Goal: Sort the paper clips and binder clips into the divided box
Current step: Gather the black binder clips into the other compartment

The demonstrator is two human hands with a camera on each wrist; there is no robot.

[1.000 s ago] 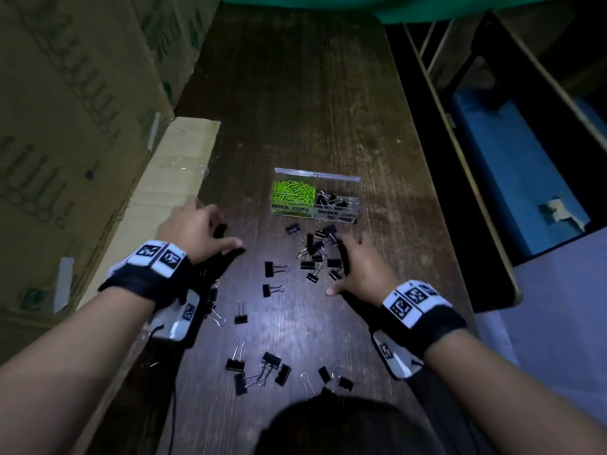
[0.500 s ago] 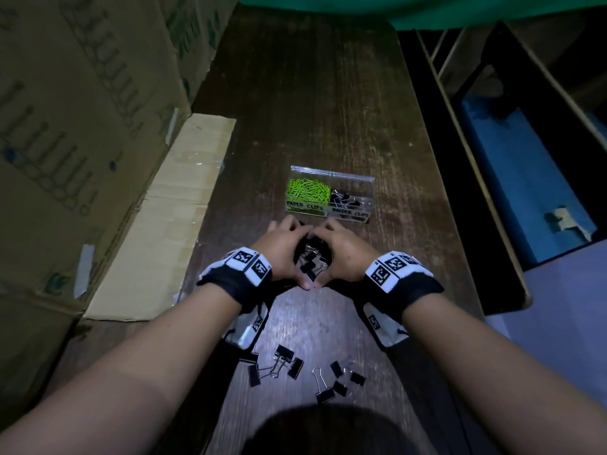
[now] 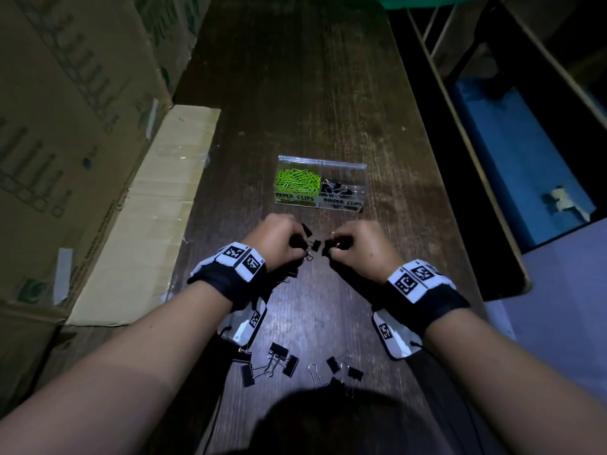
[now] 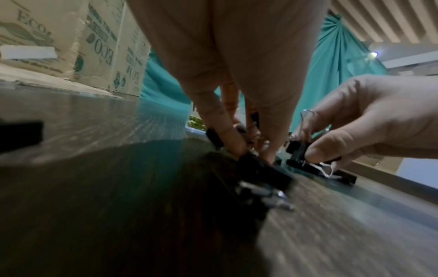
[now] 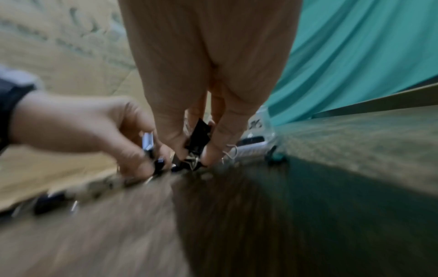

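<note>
A clear divided box (image 3: pixel 321 159) stands on the dark wooden table (image 3: pixel 295 93), with green paper clips (image 3: pixel 297 182) in its left half and black binder clips (image 3: pixel 338 188) in its right half. Just in front of it my left hand (image 3: pixel 279 238) grips a bunch of black binder clips (image 4: pixel 260 168), and my right hand (image 3: pixel 356 246) grips another bunch (image 5: pixel 198 135). Both fists hover close together just above the tabletop. One binder clip (image 3: pixel 316 245) shows between the hands. Several more binder clips (image 3: pixel 279 359) lie near my body.
Large cardboard boxes (image 3: pixel 65 126) line the left side, with a flat cardboard piece (image 3: pixel 147 208) lying beside the table. A dark gap and a wooden frame (image 3: pixel 460 142) over a blue surface (image 3: pixel 509 159) run along the right edge. Teal cloth (image 4: pixel 338 65) hangs at the far end.
My hands swept together from the sides over the scattered binder clips, gathered them, and now have parted slightly, each holding a bunch. The table patch before the box is now bare of clips.
</note>
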